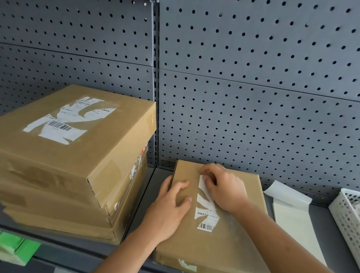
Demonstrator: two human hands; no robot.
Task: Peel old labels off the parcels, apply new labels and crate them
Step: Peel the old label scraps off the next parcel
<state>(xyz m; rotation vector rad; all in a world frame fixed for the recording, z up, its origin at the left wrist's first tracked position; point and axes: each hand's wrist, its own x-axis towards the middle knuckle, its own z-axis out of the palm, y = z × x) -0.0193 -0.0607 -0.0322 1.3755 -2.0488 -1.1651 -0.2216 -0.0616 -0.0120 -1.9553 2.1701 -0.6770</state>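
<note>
The parcel (pixel 230 245) you are working on lies flat on the shelf (pixel 145 198), in the middle and near the front edge. Its old label (pixel 206 206) is already torn to ragged white strips, with a barcode scrap at the near end. You are in the peeling step: most of this label is still stuck down, and no new one is on yet. The next move, as I judge it, calls for a slow, low pull from the far end toward you. Keep the strip close to the cardboard so it comes off whole instead of shredding further. Your right hand (pixel 222 188) is curled tight at the far end of the label, and its fingertips seem to nip the lifted top edge. Your left hand (pixel 168 207) is spread, fingers nearly straight, pressing the left part of the lid with the thumb along the left edge. It steadies the box and grips nothing. The hands are close together but not touching. To your left stands a stack (pixel 65 148) of more parcels, the top one bearing its own torn label. To your right lie pale sheets (pixel 293 218), one curling at the far end, and beyond them a white basket (pixel 354 219).
</note>
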